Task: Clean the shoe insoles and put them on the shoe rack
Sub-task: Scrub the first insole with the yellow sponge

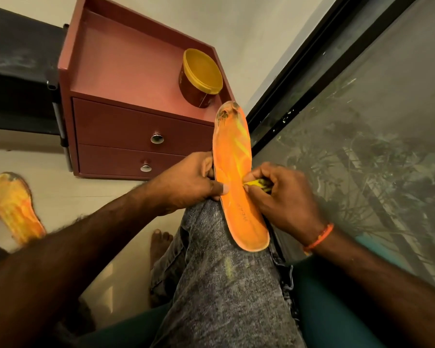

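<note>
An orange insole [239, 182] is pinched at its edge by the left hand [191, 183] and propped on a knee; a yellow cloth [259, 185] is gripped by the right hand [284, 194] against it. At nine o'clock, a second insole [15, 207] is seen on the floor [65, 192].

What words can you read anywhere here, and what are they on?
"WEAR": printed on the orange insole lying on the knee; letters before it cannot be made out.
The tub on the small drawer cabinet has a label, too blurred to read.
Nothing else readable.
</note>
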